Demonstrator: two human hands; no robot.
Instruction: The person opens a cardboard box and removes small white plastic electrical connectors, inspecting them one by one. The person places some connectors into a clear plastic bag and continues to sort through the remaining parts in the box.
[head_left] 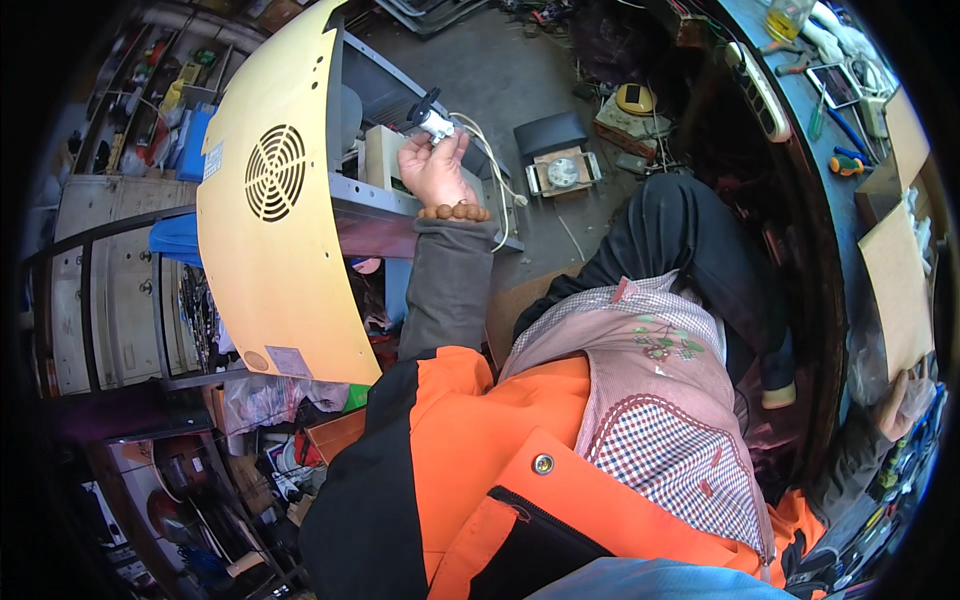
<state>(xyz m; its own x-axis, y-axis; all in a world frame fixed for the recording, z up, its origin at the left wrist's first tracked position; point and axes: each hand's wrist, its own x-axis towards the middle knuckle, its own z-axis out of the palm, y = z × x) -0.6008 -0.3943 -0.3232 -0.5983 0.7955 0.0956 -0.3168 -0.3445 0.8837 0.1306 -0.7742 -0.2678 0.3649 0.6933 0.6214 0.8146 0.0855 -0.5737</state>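
Observation:
My left hand (437, 170), with a brown bead bracelet at the wrist, pinches a small white part with a black wheel-shaped end (432, 118). A pale cord (488, 150) loops near it and hangs down beside the sleeve. Just left of the hand stands an open appliance housing with a yellow curved panel (290, 190) and a round black vent grille. At the far right edge, my right hand (890, 408) is closed on a crumpled clear plastic bag (915, 400), beside a piece of cardboard (897, 285). Its fingers are partly hidden.
The blue workbench (800, 110) along the right carries a power strip (757, 92), orange-handled pliers (848, 163) and a phone-like device (835, 86). On the floor ahead lie a metal-framed part (562, 172) and a yellow round device (636, 98). Cluttered shelves (150, 100) stand at left.

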